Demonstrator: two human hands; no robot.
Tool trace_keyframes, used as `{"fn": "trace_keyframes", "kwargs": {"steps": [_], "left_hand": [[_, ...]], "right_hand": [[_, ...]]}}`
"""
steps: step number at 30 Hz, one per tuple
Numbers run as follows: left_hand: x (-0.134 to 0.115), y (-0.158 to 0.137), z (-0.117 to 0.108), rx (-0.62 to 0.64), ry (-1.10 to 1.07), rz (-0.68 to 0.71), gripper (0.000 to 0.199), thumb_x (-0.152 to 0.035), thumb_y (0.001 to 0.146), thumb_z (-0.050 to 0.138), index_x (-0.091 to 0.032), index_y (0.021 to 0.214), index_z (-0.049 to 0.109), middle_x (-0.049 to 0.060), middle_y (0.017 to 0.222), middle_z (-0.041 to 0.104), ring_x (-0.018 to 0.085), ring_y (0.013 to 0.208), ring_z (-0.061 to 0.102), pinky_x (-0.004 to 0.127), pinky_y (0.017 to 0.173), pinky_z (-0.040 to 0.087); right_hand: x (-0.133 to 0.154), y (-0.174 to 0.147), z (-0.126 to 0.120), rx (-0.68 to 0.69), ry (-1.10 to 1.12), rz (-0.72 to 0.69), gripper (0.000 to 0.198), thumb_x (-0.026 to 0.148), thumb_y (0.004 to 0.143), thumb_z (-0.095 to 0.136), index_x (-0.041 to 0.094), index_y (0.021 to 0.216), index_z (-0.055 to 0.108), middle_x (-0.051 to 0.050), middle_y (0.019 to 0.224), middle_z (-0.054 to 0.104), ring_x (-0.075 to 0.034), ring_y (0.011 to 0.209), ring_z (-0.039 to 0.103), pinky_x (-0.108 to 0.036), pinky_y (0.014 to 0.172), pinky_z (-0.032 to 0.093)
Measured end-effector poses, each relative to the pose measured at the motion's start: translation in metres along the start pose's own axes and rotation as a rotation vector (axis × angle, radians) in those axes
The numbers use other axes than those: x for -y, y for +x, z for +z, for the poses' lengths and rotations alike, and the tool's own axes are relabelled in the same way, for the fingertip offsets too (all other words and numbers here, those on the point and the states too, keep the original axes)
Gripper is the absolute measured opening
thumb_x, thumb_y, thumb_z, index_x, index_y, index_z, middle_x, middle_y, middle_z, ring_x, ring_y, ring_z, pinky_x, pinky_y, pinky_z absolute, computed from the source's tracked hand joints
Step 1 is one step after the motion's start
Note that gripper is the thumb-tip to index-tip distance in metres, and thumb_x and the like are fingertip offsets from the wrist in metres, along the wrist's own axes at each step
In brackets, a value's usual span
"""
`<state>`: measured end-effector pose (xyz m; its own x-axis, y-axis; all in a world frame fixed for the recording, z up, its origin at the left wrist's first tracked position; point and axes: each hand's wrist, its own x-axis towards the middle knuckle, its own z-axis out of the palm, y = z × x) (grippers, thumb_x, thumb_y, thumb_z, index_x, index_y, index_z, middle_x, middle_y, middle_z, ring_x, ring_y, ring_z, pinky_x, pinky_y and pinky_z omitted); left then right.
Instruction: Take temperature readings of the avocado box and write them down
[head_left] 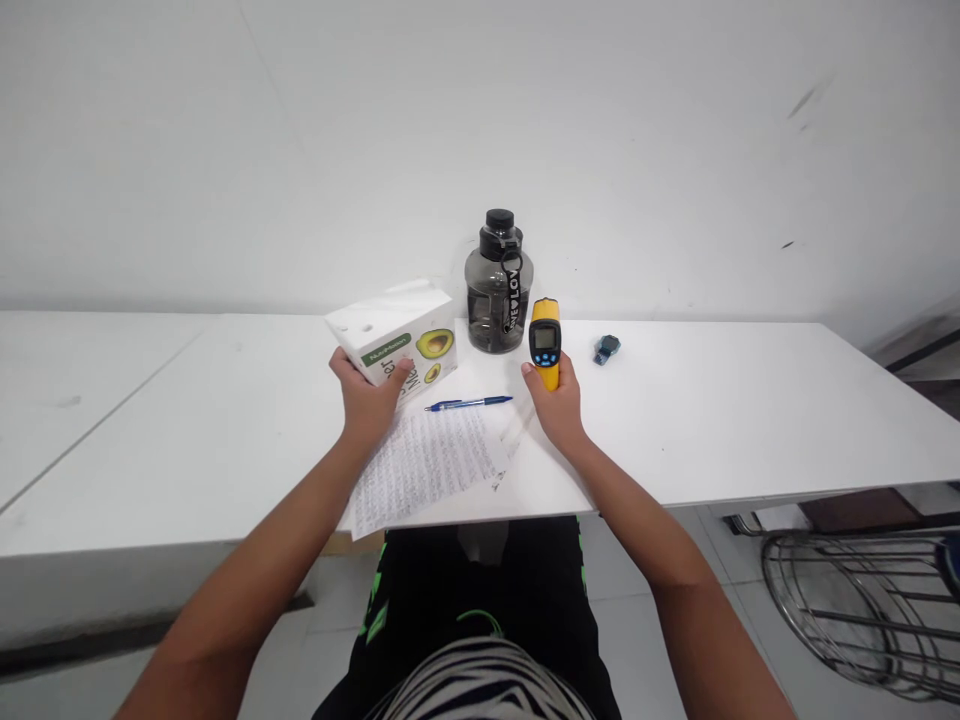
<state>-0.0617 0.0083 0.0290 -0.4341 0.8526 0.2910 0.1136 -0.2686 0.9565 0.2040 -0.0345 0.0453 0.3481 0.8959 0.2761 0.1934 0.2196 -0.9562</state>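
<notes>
My left hand (369,405) is closed on a white box (401,312) with avocado pictures and a green label, holding it tilted above the table. In my right hand (559,405) is a yellow and black infrared thermometer (545,338), gripped by its handle, its small screen and blue buttons facing me. A blue pen (469,403) lies between my hands, by the top edge of a sheet of handwritten paper (427,465). Behind them a dark translucent water jug (499,290) with a black cap and strap stands upright.
To the right of the thermometer lies a small dark blue-green object (607,348), perhaps a watch. The white table (712,420) runs along a pale wall (637,150). A metal wire rack (847,600) stands on the floor at the lower right.
</notes>
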Motion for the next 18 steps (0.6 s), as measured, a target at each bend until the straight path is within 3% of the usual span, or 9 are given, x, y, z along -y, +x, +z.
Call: {"fn": "trace_keyframes", "kwargs": {"steps": [7,12,15,18], "left_hand": [[0.007,0.002,-0.001,0.007,-0.016,0.016,0.087,-0.047,0.062,0.099,-0.028,0.123,0.039,0.011,0.128,0.063,0.028,0.119,0.070,0.048,0.102,0.063],[0.016,0.004,-0.002,0.011,-0.007,0.036,0.086,-0.050,0.067,0.096,-0.029,0.128,0.040,0.011,0.131,0.062,0.028,0.123,0.069,0.050,0.104,0.062],[0.016,0.004,-0.002,0.013,-0.003,0.042,0.086,-0.050,0.067,0.096,-0.029,0.128,0.040,0.011,0.133,0.061,0.028,0.122,0.069,0.050,0.104,0.062],[0.014,0.004,-0.002,0.023,0.000,0.039,0.085,-0.049,0.066,0.095,-0.030,0.126,0.039,0.011,0.133,0.061,0.029,0.122,0.069,0.049,0.101,0.064]], "right_hand": [[-0.001,0.001,0.001,0.034,-0.043,0.054,0.057,0.057,0.085,0.071,0.022,0.129,0.062,-0.010,0.121,0.071,-0.028,0.108,0.065,-0.046,0.098,0.054],[-0.016,0.013,-0.003,0.059,-0.256,0.127,0.087,0.042,0.085,0.068,0.014,0.161,0.037,-0.023,0.157,0.051,-0.036,0.140,0.053,-0.052,0.117,0.044],[-0.019,0.020,-0.009,0.179,-0.490,0.126,0.090,0.040,0.092,0.062,0.014,0.169,0.025,-0.024,0.154,0.055,-0.039,0.139,0.055,-0.054,0.112,0.047],[-0.018,0.021,-0.012,0.282,-0.789,0.121,0.076,0.038,0.100,0.056,0.016,0.168,0.031,-0.022,0.142,0.062,-0.039,0.125,0.064,-0.049,0.100,0.052]]}}
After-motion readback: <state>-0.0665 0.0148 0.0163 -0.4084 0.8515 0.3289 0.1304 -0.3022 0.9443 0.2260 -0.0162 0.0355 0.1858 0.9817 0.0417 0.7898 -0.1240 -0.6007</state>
